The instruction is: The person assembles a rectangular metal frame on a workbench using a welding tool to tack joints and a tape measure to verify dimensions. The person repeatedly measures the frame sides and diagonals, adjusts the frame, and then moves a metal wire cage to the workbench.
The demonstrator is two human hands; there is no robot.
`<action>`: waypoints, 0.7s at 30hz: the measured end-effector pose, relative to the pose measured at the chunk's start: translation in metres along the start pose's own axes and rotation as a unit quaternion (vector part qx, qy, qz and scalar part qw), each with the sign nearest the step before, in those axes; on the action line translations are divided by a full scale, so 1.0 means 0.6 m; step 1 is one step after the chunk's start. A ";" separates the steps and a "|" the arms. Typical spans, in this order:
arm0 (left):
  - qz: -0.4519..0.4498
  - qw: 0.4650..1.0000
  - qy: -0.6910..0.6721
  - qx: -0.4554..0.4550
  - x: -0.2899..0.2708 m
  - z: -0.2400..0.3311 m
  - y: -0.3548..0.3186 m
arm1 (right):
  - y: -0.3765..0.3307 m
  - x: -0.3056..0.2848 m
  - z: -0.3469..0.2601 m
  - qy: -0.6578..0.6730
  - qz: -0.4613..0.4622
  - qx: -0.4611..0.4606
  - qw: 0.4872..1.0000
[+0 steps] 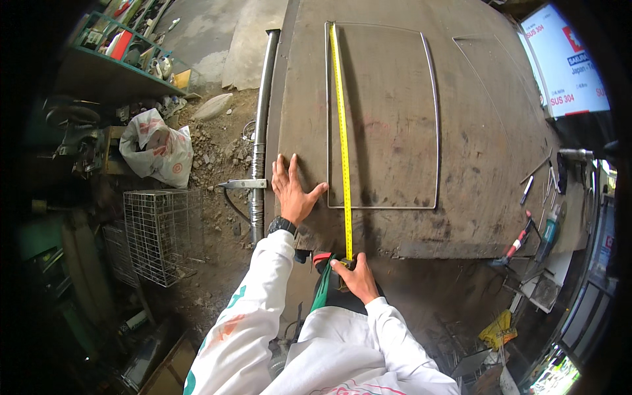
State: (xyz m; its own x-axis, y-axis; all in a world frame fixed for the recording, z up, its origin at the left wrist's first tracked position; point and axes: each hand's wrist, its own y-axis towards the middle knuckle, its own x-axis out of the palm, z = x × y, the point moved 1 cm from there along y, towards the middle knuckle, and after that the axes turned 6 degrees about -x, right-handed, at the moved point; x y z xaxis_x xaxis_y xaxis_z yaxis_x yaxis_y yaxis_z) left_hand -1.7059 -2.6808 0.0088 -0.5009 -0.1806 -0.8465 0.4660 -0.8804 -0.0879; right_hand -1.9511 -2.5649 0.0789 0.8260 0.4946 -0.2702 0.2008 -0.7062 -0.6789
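Observation:
A rectangular frame of thin metal rod (432,99) lies flat on the brown workbench (487,151). Along its left side runs a yellow tape measure blade (342,131), pulled out from the frame's far edge to past the bench's near edge. My right hand (358,279) is closed around the tape measure's case, just off that near edge; the fingers mostly cover the case. With fingers spread, my left hand (293,192) rests on the bench top beside the frame's near left corner, its thumb close to the rod. It holds nothing.
A shiny metal pipe (263,99) with a clamp-like piece runs along the bench's left edge. Power tools (548,230) and a marker (526,189) lie at the right. On the left floor stand a wire cage (158,230) and a white sack (168,155). A thin bent rod (477,72) lies far right.

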 end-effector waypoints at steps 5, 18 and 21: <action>-0.011 1.000 -0.001 -0.005 0.008 -0.010 0.005 | -0.002 0.050 -0.022 0.019 0.019 0.027 0.999; -0.041 0.999 0.008 -0.018 0.009 -0.001 0.014 | 0.006 0.148 -0.001 0.045 0.162 0.044 0.985; -0.040 0.999 -0.008 -0.011 0.010 -0.008 0.016 | 0.011 0.158 0.007 0.039 0.177 0.047 0.982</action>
State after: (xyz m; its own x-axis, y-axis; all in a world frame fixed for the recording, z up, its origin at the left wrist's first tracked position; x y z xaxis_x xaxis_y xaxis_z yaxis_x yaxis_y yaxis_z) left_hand -1.7008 -2.6881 0.0006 -0.5483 -0.1177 -0.8280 0.4405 -0.8822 -0.1663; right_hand -1.8736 -2.5203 0.0459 0.8737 0.1846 -0.4502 -0.1520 -0.7754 -0.6129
